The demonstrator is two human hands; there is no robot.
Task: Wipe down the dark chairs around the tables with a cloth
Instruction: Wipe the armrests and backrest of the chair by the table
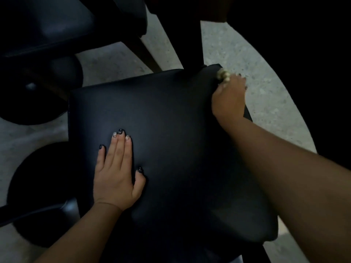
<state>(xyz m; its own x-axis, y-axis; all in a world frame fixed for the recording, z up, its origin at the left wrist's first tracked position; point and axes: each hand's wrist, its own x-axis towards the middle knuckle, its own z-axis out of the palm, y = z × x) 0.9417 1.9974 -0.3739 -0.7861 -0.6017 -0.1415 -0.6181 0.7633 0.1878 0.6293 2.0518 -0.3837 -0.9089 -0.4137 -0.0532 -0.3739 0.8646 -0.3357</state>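
Note:
A dark padded chair seat (pixel 167 118) fills the middle of the view. My left hand (pixel 115 171) lies flat on the seat's near left part, fingers straight and together. My right hand (pixel 228 97) is at the seat's far right corner, fingers curled round a small pale bunched cloth (pixel 223 74) that touches the corner's edge. Most of the cloth is hidden under the hand.
Another dark chair seat (pixel 57 25) stands at the far left, with dark wooden legs (pixel 146 52) running down from it. Two round black bases (pixel 38 183) lie on the speckled grey floor (pixel 247 54) at left. A dark table edge (pixel 313 63) curves along the right.

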